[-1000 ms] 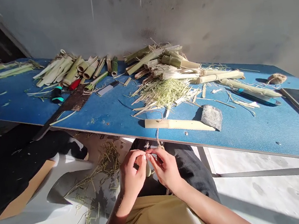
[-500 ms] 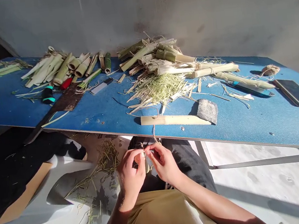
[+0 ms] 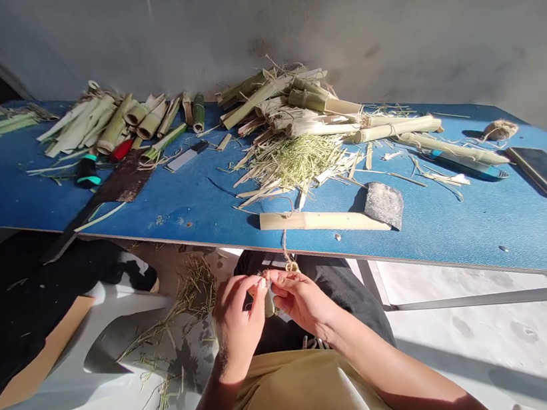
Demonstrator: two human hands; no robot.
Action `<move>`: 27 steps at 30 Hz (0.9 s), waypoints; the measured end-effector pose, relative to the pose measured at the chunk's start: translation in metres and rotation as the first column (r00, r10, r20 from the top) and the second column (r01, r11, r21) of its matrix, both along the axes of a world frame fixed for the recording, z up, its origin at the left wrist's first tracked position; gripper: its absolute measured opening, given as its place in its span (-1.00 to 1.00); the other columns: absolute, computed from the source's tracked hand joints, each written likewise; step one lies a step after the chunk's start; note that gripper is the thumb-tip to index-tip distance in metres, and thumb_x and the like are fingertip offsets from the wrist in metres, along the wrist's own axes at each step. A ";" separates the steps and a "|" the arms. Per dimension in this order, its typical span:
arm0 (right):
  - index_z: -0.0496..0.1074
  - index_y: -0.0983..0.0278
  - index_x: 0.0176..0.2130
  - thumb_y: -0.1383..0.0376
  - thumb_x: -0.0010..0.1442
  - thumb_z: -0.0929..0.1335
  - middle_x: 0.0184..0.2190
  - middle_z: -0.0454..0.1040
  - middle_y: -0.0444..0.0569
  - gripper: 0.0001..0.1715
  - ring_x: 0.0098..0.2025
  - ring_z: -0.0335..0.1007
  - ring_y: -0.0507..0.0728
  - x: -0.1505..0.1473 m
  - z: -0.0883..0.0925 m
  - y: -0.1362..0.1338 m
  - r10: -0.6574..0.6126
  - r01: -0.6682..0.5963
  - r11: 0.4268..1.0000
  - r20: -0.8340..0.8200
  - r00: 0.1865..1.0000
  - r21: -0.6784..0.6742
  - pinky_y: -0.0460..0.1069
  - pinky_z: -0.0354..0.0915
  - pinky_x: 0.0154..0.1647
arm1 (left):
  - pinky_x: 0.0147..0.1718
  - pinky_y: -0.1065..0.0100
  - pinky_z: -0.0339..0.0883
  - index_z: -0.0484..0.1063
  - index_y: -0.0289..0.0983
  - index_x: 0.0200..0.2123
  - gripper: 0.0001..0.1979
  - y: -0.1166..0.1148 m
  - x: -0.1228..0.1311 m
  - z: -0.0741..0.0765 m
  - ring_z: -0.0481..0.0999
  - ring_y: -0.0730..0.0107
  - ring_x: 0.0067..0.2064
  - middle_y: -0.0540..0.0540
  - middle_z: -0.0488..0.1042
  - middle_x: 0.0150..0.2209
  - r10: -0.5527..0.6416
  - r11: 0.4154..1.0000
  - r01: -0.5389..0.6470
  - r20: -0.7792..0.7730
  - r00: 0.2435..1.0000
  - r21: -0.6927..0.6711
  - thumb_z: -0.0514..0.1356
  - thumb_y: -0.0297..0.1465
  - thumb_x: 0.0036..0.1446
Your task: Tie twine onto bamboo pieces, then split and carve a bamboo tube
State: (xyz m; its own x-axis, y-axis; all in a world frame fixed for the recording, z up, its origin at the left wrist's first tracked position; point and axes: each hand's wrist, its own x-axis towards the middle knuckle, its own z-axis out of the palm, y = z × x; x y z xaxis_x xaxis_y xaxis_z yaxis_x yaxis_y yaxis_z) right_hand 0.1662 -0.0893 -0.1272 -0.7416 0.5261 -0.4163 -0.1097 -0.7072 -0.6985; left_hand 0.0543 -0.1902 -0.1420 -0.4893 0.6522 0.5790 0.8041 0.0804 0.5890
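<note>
The left hand (image 3: 237,324) and right hand (image 3: 302,300), both closed, pinch jute twine (image 3: 285,247) below the bench (image 3: 461,254); cut bamboo strips (image 3: 307,99) lie heaped, upper centre.

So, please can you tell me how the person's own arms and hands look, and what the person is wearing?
The left hand and the right hand are bare, with no gloves, rings or watch visible. The forearms show no sleeves. At the body is a tan cloth garment, and dark trousers show beyond it.
</note>
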 end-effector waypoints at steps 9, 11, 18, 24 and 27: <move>0.58 0.27 -0.28 0.01 -0.08 0.68 -0.38 0.45 -0.08 -0.47 -0.37 0.22 0.00 -0.003 0.000 -0.012 -0.057 0.057 0.997 -0.006 0.998 -0.056 -0.14 -0.02 -0.47 | -0.27 0.37 0.39 0.60 -0.20 -0.21 -0.89 -0.002 -0.008 0.016 0.58 0.35 -0.28 -0.03 0.59 -0.30 -0.082 0.986 0.083 0.013 0.997 -0.143 0.24 -0.46 0.33; 0.58 0.25 -0.27 -0.01 -0.03 0.66 -0.37 0.50 -0.05 -0.51 -0.32 0.32 0.05 -0.004 -0.001 -0.014 -0.054 0.054 0.998 0.001 0.999 -0.038 -0.13 0.04 -0.46 | -0.29 0.35 0.37 0.59 -0.19 -0.26 -0.89 0.001 -0.009 0.018 0.56 0.33 -0.30 -0.02 0.57 -0.34 -0.082 0.983 0.083 0.016 0.997 -0.163 0.25 -0.47 0.30; 0.57 0.24 -0.30 -0.03 -0.05 0.66 -0.29 0.56 0.00 -0.50 -0.26 0.45 0.14 -0.008 0.000 -0.012 -0.119 0.118 0.990 0.004 0.993 0.072 -0.06 0.31 -0.32 | -0.31 0.35 0.33 0.53 -0.20 -0.37 -0.83 0.008 -0.001 0.019 0.54 0.33 -0.34 -0.01 0.55 -0.40 0.022 0.990 -0.029 -0.051 0.998 -0.138 0.22 -0.44 0.31; 0.61 0.23 -0.29 -0.04 0.01 0.63 -0.22 0.48 -0.04 -0.54 -0.29 0.41 0.08 -0.010 -0.006 -0.013 -0.147 0.146 0.970 -0.012 0.989 0.194 -0.04 0.35 -0.27 | -0.36 0.36 0.28 0.48 -0.20 -0.43 -0.79 0.013 0.007 0.009 0.51 0.34 -0.39 -0.01 0.53 -0.46 0.119 0.991 -0.126 -0.136 0.983 -0.038 0.23 -0.43 0.30; 0.65 0.21 -0.27 -0.05 0.09 0.59 -0.15 0.42 -0.04 -0.59 -0.29 0.36 0.06 -0.009 -0.017 -0.012 -0.194 0.189 0.928 -0.018 0.981 0.320 -0.05 0.32 -0.32 | -0.34 0.38 0.31 0.51 -0.21 -0.39 -0.82 0.013 0.009 0.005 0.54 0.35 -0.36 -0.02 0.58 -0.41 0.129 0.991 -0.133 -0.159 0.979 -0.017 0.23 -0.44 0.32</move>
